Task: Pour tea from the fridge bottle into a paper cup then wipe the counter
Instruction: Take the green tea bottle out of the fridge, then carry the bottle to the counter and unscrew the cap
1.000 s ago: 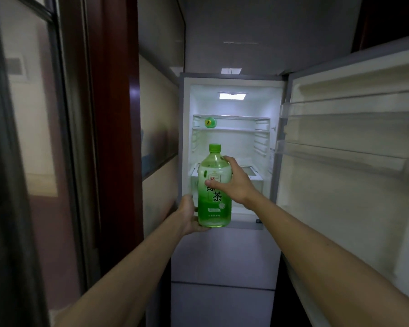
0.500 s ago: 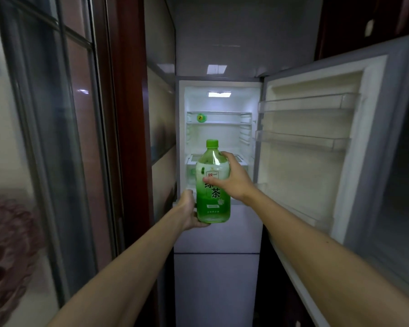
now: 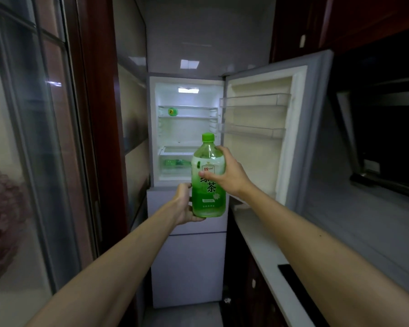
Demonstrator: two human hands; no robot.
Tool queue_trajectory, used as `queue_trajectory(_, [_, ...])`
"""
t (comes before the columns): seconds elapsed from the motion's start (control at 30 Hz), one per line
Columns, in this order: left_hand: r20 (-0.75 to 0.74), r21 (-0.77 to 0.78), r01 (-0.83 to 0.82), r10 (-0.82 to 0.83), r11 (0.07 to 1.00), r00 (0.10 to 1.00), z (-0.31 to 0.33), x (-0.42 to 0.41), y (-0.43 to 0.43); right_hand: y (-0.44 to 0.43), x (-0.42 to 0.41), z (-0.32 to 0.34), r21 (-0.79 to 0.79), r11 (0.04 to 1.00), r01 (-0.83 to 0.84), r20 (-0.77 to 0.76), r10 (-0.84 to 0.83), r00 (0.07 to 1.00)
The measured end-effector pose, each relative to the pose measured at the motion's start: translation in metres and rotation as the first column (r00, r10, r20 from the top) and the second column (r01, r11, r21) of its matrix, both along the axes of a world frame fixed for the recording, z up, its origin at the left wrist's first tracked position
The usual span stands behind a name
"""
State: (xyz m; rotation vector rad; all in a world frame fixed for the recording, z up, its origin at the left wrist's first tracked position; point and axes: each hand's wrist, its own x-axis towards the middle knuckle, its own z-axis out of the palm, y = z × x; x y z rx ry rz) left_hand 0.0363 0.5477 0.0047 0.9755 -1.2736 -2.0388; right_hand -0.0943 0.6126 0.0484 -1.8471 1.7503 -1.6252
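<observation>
Both arms are bare over all the length that shows, from the lower edge of the view up to the wrists. The left hand [image 3: 183, 204] and the right hand [image 3: 229, 175] are bare too. The right forearm [image 3: 305, 244] has one small dark spot on its upper side.

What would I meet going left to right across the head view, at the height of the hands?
Glass panel → dark red wooden frame → left hand → tea bottle → right hand → open fridge door.
</observation>
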Motion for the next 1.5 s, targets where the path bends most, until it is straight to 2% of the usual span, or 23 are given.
queue_trajectory(0.23, [-0.022, 0.040, 0.082, -0.081, 0.996, 0.996, -0.010, -0.021, 0.092, 0.096, -0.020, -0.014, -0.001, 0.998, 0.062, 0.009, -0.062, 0.998])
queue_trajectory(0.5, [0.005, 0.038, 0.205, -0.205, 0.978, 0.979, -0.023, -0.058, 0.188, 0.213, -0.050, -0.029, 0.019, 0.973, 0.232, -0.062, -0.230, 0.971])
queue_trajectory(0.6, [0.002, 0.030, 0.279, -0.279, 0.960, 0.960, -0.031, -0.079, 0.221, 0.258, -0.063, -0.033, 0.022, 0.945, 0.328, -0.104, -0.324, 0.940])
queue_trajectory(0.87, [-0.050, 0.076, 0.479, -0.476, 0.875, 0.878, -0.046, -0.156, 0.310, 0.380, -0.105, -0.045, 0.052, 0.852, 0.521, -0.067, -0.518, 0.853])
queue_trajectory(1.13, [-0.051, 0.093, 0.713, -0.712, 0.695, 0.700, -0.057, -0.233, 0.421, 0.508, -0.141, -0.055, 0.050, 0.654, 0.755, -0.072, -0.751, 0.656])
queue_trajectory(1.5, [-0.025, 0.125, 0.904, -0.910, 0.409, 0.415, -0.075, -0.284, 0.525, 0.618, -0.146, -0.076, 0.057, 0.427, 0.903, -0.026, -0.903, 0.429])
